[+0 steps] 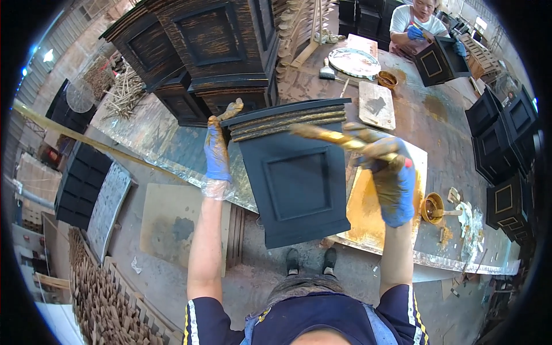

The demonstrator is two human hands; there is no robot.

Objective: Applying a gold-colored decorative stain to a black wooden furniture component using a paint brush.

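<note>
A black wooden pedestal box (299, 187) with a recessed front panel is held up tilted in front of me. Its carved top moulding (290, 123) carries gold-brown streaks. My left hand (217, 150), in a stained blue glove, grips the upper left corner; part of its fingers is hidden behind the edge. In my right hand (386, 172), gloved too and brown with stain, is a paintbrush (322, 135), blurred by motion. Its tip lies over the moulding's right part. Below that hand rests an ochre-stained board (365, 207).
A bowl of brown stain (432, 208) with a brush stands at the right. Streaked black cabinets (210, 43) fill the upper left table. More black boxes (497, 141) line the right side. Across the table, a person (417, 29) in blue gloves brushes another black box (441, 62).
</note>
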